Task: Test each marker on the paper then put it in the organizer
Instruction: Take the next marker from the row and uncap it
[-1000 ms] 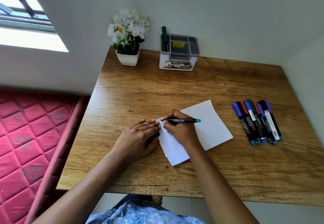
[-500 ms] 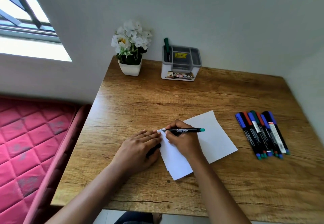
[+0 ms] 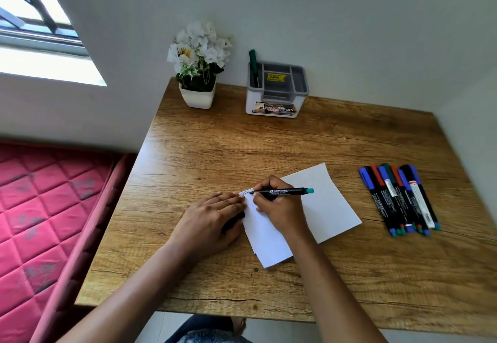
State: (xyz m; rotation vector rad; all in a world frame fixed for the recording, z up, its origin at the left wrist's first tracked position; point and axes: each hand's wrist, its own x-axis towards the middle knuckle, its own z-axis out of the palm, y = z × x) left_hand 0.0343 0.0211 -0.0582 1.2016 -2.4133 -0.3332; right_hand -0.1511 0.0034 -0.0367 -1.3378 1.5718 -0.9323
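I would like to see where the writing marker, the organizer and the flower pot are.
marker (image 3: 279, 191): head view, printed black barrel.
organizer (image 3: 273, 108): head view, label on front wall.
flower pot (image 3: 197, 99): head view, white front face.

Black marker (image 3: 282, 191) tip on white paper (image 3: 326, 205), grey-white organizer (image 3: 277, 100) behind

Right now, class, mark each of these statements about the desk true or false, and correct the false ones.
1. The right hand holds a marker with its tip on the paper. True.
2. The organizer holds no marker. False: one green marker stands in its left compartment.
3. The left hand rests at the paper's left edge. True.
4. The spare markers lie left of the paper. False: they lie to its right.
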